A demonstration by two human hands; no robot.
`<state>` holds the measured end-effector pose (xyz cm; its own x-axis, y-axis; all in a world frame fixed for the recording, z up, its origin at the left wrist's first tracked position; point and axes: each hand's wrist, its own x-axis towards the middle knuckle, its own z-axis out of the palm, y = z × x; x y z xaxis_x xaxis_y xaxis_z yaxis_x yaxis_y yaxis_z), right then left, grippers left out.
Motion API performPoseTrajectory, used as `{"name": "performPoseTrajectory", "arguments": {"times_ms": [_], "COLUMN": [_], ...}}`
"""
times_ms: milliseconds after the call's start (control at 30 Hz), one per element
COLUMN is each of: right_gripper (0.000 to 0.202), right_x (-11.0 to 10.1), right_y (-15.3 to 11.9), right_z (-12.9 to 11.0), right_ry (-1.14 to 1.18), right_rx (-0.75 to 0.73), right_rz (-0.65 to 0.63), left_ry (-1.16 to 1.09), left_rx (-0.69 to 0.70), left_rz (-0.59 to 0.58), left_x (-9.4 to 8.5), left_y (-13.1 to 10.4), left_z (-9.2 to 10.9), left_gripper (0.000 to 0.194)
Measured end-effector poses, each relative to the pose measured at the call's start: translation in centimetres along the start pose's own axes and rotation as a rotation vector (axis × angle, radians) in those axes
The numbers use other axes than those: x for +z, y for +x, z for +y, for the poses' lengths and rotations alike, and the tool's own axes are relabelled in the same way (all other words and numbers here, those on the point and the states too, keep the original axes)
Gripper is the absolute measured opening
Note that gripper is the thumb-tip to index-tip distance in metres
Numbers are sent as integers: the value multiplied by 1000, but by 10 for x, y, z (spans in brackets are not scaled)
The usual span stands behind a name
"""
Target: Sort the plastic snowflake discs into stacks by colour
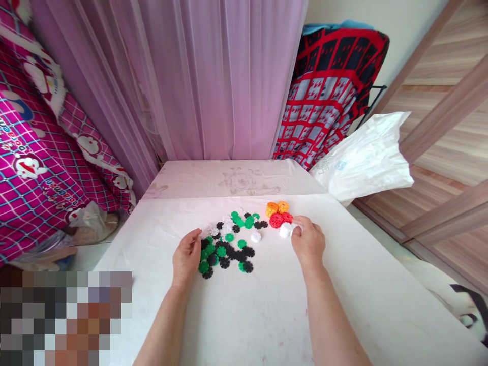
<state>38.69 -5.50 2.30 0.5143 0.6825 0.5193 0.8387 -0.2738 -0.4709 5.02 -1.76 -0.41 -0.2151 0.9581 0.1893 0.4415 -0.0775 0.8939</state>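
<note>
Loose notched discs in black (247,251), green (221,251) and white (227,223) lie scattered at the middle of the table. My left hand (186,254) is at the left edge of this scatter, its fingers pinched together beside white and black discs; what they hold, if anything, is too small to name. To the right sit orange stacks (272,209), red stacks (276,220) and a white stack (285,230). My right hand (308,240) curls at the right of the red and white stacks, its fingers around a white piece. One white stack (255,237) stands apart, between the hands.
The table (247,315) has a pale cloth. A white plastic bag (366,157) stands at its back right corner. Behind are a purple curtain (224,76) and a red patterned cloth (324,96); pink patterned fabric (46,152) hangs at the left.
</note>
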Motion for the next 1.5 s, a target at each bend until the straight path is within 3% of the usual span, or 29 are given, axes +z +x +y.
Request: {"name": "performPoseTrajectory", "arguments": {"times_ms": [300,800,933,1133,1200,1300,1500], "right_gripper": [32,29,28,32,34,36,40], "right_x": [0,1,4,22,28,31,17], "right_y": [-3,-7,-10,-26,-32,-44,-81], "right_z": [-11,-22,-46,-117,-134,-145,-138], "right_ry": [-48,-56,-27,60,13,-80,-118], "right_rx": [38,-28,-137,-502,-544,-557,-559], "right_rz": [-132,-155,-219,-516,-594,-674,-709], "left_ry": [-21,-17,-26,-33,-35,-43,-61], "left_rx": [-8,-14,-8,8,5,-6,-36], "left_rz": [1,-8,3,20,28,34,12], "left_x": [0,0,1,1,1,2,2], "left_y": [0,0,0,0,0,-1,0], "left_z": [1,-3,-1,0,0,0,1], "left_gripper": [43,42,41,38,37,37,38]}}
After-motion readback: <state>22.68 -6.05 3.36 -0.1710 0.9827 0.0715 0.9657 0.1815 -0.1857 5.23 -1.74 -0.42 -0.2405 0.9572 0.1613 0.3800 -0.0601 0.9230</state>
